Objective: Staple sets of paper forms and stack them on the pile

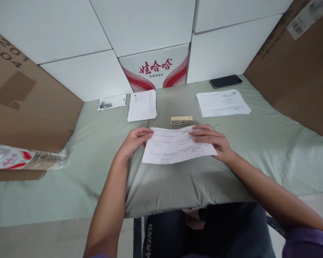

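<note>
A white printed sheet of paper (174, 147) is held just above the front part of the table, slightly curved and tilted. My left hand (137, 141) pinches its upper left corner between thumb and fingers. On the right side, my right hand (212, 139) grips the sheet with the fingers lying over its top face; the thumb is hidden beneath. Just beyond the sheet lies a pale yellow stapler (181, 120). Behind it to the left is a stack of printed papers (142, 105), and to the right another paper stack (223, 103).
A green cloth covers the table (102, 143). At the back right lies a black phone (226, 81); at the back left, a small white packet (112, 102). Cardboard boxes (29, 93) stand on both sides, with a water bottle (24, 157) at left. White boxes (156, 25) form the back.
</note>
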{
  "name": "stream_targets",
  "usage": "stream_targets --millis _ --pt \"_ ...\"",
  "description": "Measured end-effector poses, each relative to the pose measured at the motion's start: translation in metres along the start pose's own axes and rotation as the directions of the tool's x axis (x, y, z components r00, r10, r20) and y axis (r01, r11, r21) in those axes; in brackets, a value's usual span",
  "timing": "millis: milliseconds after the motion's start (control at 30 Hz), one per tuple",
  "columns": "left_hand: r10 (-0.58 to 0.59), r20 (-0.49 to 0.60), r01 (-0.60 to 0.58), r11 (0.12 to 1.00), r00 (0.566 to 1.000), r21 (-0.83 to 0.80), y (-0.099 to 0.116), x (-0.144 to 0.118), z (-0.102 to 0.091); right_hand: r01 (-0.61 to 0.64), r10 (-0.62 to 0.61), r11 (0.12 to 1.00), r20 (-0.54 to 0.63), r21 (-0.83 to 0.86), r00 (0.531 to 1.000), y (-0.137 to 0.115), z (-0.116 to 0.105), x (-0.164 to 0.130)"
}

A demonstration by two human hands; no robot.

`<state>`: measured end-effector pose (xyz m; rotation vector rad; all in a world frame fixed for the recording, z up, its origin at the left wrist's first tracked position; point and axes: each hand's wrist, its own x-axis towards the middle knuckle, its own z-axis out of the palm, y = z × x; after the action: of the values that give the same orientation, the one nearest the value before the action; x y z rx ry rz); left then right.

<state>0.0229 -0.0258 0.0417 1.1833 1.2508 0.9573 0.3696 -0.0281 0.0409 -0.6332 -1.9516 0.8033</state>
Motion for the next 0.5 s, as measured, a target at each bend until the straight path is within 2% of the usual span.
stream_targets --millis 100,167,200,267,333,400,500 --pt "0.110 -0.102 -0.114 0.993 0.989 -0.031 0.004 0.000 0.003 -0.112 0.110 0.994 -0.138 -0.011 0.984 0.004 0.007 -0.002" --pt "0.155 -0.163 -0.162 0.986 0.974 -0.031 0.005 0.000 0.005 -0.241 0.271 0.958 -0.225 0.154 0.936 0.009 0.014 -0.003" --pt "0.173 -0.186 -0.180 0.983 0.967 -0.020 0.005 0.000 0.005 -0.302 0.359 0.916 -0.206 0.265 0.910 0.011 0.017 -0.003" --pt "0.207 -0.215 -0.208 0.978 0.955 0.017 0.004 0.002 0.008 -0.415 0.493 0.799 -0.079 0.436 0.866 0.015 0.022 -0.003" --pt "0.237 -0.235 -0.230 0.971 0.943 0.056 0.001 0.003 0.011 -0.493 0.547 0.726 0.031 0.479 0.836 0.016 0.025 -0.002" --pt "0.269 -0.253 -0.256 0.963 0.929 0.085 -0.001 0.003 0.014 -0.500 0.550 0.749 0.012 0.434 0.835 0.015 0.025 -0.002" --pt "0.327 -0.276 -0.309 0.945 0.904 0.108 -0.001 0.003 0.015 -0.416 0.477 0.859 -0.171 0.298 0.862 0.011 0.021 -0.002"
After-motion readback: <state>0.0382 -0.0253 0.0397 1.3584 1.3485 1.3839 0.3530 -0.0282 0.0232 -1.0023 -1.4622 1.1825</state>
